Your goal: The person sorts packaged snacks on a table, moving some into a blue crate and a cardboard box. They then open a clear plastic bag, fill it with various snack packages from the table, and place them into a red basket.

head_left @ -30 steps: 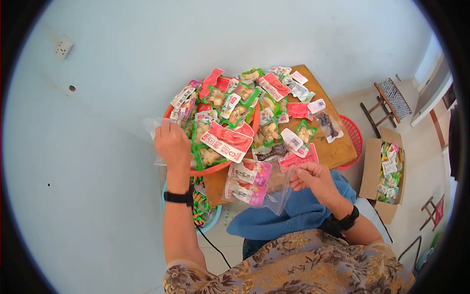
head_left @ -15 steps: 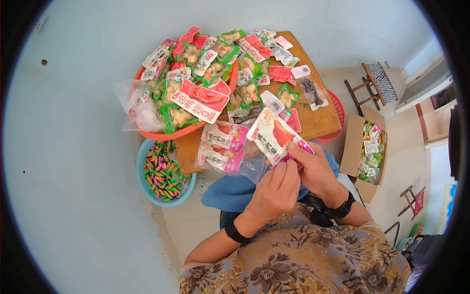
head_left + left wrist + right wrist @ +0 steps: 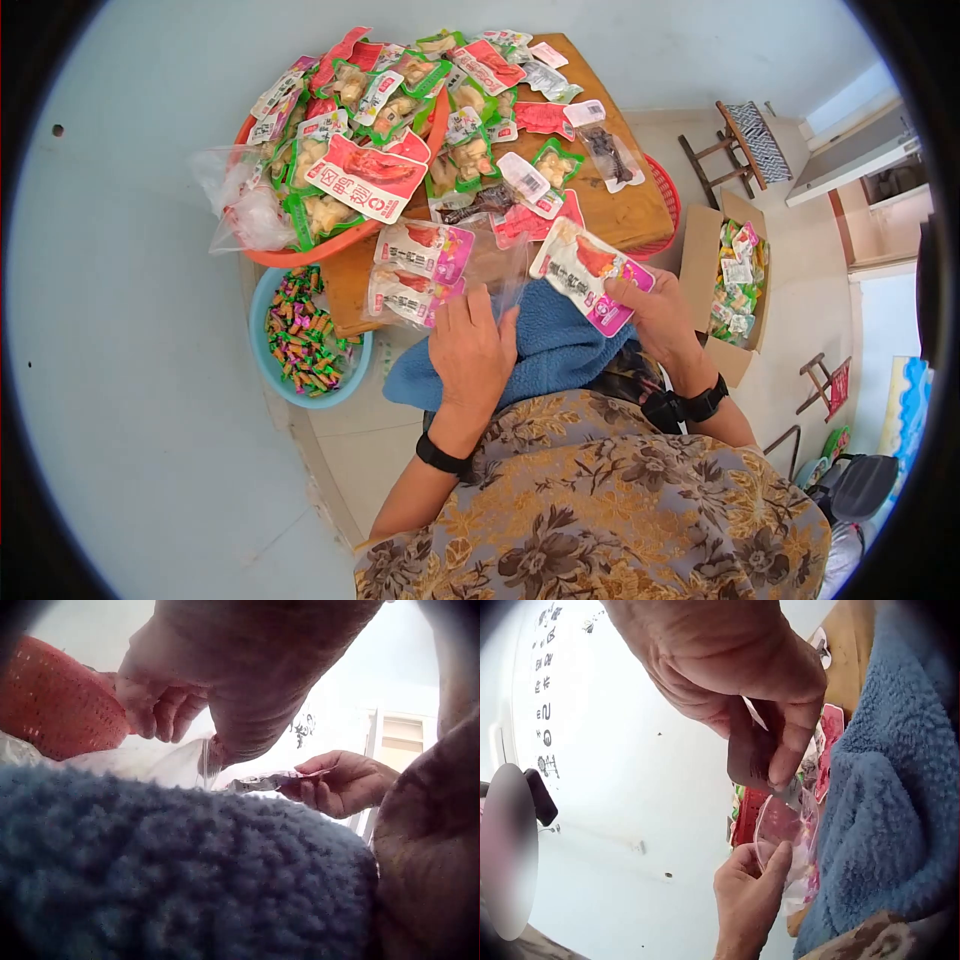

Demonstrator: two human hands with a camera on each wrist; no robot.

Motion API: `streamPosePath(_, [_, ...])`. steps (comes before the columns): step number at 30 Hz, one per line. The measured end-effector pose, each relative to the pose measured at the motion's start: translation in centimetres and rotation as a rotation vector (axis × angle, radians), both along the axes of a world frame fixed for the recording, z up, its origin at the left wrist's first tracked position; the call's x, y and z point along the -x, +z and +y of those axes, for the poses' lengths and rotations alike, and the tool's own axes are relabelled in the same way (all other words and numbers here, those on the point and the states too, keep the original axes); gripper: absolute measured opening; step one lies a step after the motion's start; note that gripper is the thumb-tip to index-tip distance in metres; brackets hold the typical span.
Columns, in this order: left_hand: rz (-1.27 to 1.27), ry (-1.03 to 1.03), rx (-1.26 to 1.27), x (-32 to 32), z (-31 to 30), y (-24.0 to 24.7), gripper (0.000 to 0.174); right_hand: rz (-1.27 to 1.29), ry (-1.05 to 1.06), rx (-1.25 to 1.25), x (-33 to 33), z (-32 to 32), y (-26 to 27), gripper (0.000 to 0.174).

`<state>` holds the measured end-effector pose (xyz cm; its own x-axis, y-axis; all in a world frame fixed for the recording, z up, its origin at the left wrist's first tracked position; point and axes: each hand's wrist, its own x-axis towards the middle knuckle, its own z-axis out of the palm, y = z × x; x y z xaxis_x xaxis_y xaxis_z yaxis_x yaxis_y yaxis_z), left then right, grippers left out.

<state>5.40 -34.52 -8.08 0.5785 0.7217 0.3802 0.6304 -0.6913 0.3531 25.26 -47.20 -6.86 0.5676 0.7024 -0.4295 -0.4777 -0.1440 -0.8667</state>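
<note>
My right hand (image 3: pixel 662 318) pinches a snack packet (image 3: pixel 588 268), white and pink with a meat picture, between thumb and fingers. To its left lies a clear plastic bag (image 3: pixel 508 268) with two similar packets (image 3: pixel 412 285) side by side inside. My left hand (image 3: pixel 470 352) grips the open end of this bag; in the right wrist view its thumb (image 3: pixel 780 859) lies along the bag's rim. There, the packet's dark back shows under the right hand (image 3: pixel 776 712), close over the bag mouth. The left wrist view has the packet edge-on in the right hand (image 3: pixel 349 784).
An orange basket (image 3: pixel 340 245) heaped with packets stands on the wooden table (image 3: pixel 640 205), a crumpled clear bag (image 3: pixel 258 215) at its left. A blue basin (image 3: pixel 262 345) of small wrapped pieces is below. Blue fleece (image 3: pixel 550 335) covers the lap. A carton (image 3: pixel 700 255) and stools are right.
My left hand left the clear bag at the basket, met the right hand at the packet, then moved left to the packet bag's open end. The right hand now holds the packet alone.
</note>
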Motion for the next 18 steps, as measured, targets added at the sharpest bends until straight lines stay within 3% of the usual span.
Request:
streamPosePath(5, [0.008,-0.013,0.025,-0.3,0.3,-1.7,0.023,0.094,0.158,-0.04,0.4,-0.3,0.6,0.027])
streamPosePath(7, [-0.111,-0.019,-0.016,-0.4,0.4,-1.7,0.015,0.116,0.186,-0.044,0.7,-0.3,0.4,0.029])
streamPosePath(12, [-0.155,0.005,0.001,-0.6,0.2,-1.2,0.015,0.213,0.31,-0.065,1.9,1.5,-0.6,0.033])
streamPosePath(14, [-0.194,0.011,0.012,-0.6,0.2,-1.4,0.014,0.372,0.379,-0.119,2.4,2.8,-0.6,0.035])
streamPosePath(18, [-0.279,-0.001,0.031,-0.7,0.1,-1.3,0.014,0.431,0.508,-0.15,3.6,6.0,-2.4,0.024])
